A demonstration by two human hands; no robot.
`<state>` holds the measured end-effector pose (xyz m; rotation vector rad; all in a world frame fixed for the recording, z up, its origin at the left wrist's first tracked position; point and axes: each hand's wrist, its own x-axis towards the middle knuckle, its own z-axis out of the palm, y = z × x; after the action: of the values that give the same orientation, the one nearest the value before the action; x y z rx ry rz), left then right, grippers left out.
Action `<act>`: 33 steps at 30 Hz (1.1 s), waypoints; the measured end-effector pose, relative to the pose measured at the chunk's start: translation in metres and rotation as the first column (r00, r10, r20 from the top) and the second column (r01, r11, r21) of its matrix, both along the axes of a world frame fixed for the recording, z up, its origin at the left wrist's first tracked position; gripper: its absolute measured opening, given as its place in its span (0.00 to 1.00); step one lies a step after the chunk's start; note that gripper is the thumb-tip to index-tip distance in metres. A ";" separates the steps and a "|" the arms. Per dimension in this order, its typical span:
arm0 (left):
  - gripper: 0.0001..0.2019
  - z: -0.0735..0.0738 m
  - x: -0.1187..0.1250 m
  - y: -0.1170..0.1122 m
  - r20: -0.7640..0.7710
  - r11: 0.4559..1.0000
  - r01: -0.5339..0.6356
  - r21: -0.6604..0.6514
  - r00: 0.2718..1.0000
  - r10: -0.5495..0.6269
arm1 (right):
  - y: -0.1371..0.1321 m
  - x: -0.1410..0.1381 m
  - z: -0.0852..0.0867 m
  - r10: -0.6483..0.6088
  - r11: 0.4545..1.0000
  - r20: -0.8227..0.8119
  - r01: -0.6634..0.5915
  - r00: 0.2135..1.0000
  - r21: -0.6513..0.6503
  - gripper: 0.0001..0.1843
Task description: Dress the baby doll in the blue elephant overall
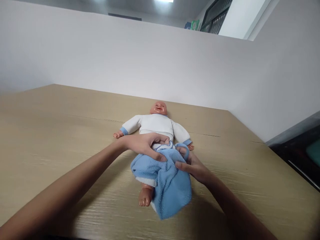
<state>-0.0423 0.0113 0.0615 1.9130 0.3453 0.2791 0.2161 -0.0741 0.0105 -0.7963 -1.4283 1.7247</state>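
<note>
A baby doll (155,124) lies on its back on the wooden table (62,133), head away from me, in a white top with blue cuffs. Light blue fleece trousers (165,180) cover its lower half; one bare foot (145,197) sticks out. My left hand (146,145) grips the trousers' waistband at the doll's left hip, fingers curled over the fabric. My right hand (191,163) pinches the waistband on the other side, thumb and fingers closed on the blue cloth.
A plain white partition wall (150,60) rises behind the table. At the right edge sits a dark object (300,146) beside the table. Bare tabletop spreads to the left and in front of the doll.
</note>
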 end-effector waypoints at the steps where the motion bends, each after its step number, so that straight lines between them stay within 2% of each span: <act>1: 0.22 -0.002 0.002 -0.001 0.033 0.999 0.007 -0.033 0.999 -0.006 | 0.001 0.007 0.004 0.092 0.995 0.076 -0.095 0.993 0.030 0.24; 3: 0.25 -0.004 0.005 -0.003 0.048 0.994 0.024 -0.109 0.999 -0.019 | 0.003 0.018 0.010 0.238 0.967 0.213 -0.251 0.948 0.033 0.23; 5: 0.30 -0.004 0.007 -0.005 -0.023 0.984 0.041 -0.171 0.999 -0.046 | 0.002 0.024 0.012 0.249 0.964 0.249 -0.264 0.936 0.026 0.22; 8: 0.38 -0.005 0.008 -0.004 -0.176 0.984 0.068 -0.167 0.980 -0.097 | 0.000 0.023 0.007 0.047 0.996 0.121 -0.056 0.992 0.071 0.24; 10: 0.34 -0.007 0.008 -0.001 -0.216 0.971 0.138 -0.197 0.960 -0.180 | 0.000 0.018 0.003 -0.094 0.993 0.054 0.090 0.994 0.079 0.24; 12: 0.28 -0.009 0.008 0.002 -0.207 0.954 0.181 -0.241 0.950 -0.233 | 0.000 0.016 0.000 -0.138 0.989 0.079 0.134 0.987 0.059 0.24; 16: 0.23 -0.013 0.004 0.004 -0.103 0.960 0.190 -0.207 0.971 -0.214 | 0.000 0.017 0.005 0.028 1.000 0.167 -0.028 0.986 0.003 0.25; 19: 0.22 -0.013 0.002 0.000 -0.018 0.953 0.225 -0.204 0.972 -0.233 | -0.004 0.021 0.014 0.154 0.987 0.186 -0.160 0.970 0.021 0.27; 22: 0.22 -0.011 0.003 -0.004 -0.004 0.978 0.164 -0.131 0.986 -0.166 | -0.008 0.022 0.022 0.230 0.967 0.295 -0.251 0.927 0.035 0.28; 24: 0.22 -0.010 0.004 -0.007 -0.015 0.987 0.125 -0.105 0.992 -0.127 | -0.010 0.022 0.024 0.232 0.964 0.357 -0.264 0.905 0.043 0.27; 26: 0.22 -0.009 0.005 -0.009 -0.044 0.990 0.101 -0.100 0.993 -0.106 | -0.011 0.021 0.020 0.179 0.977 0.329 -0.207 0.927 0.050 0.25; 30: 0.25 -0.007 0.004 -0.011 -0.179 0.980 0.141 -0.144 0.970 -0.165 | -0.010 0.018 0.007 -0.070 0.997 0.152 0.066 0.986 0.028 0.26; 31: 0.25 -0.007 0.004 -0.011 -0.195 0.972 0.164 -0.169 0.961 -0.196 | -0.010 0.017 0.004 -0.100 0.995 0.144 0.099 0.984 0.016 0.27; 33: 0.24 -0.007 0.005 -0.011 -0.180 0.955 0.206 -0.214 0.953 -0.245 | -0.010 0.017 0.003 -0.069 0.997 0.188 0.073 0.980 -0.014 0.28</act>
<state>-0.0377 0.0006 0.0541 1.7725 0.2744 -0.1032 0.2331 -0.0843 0.0134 -1.0322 -1.4880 1.6479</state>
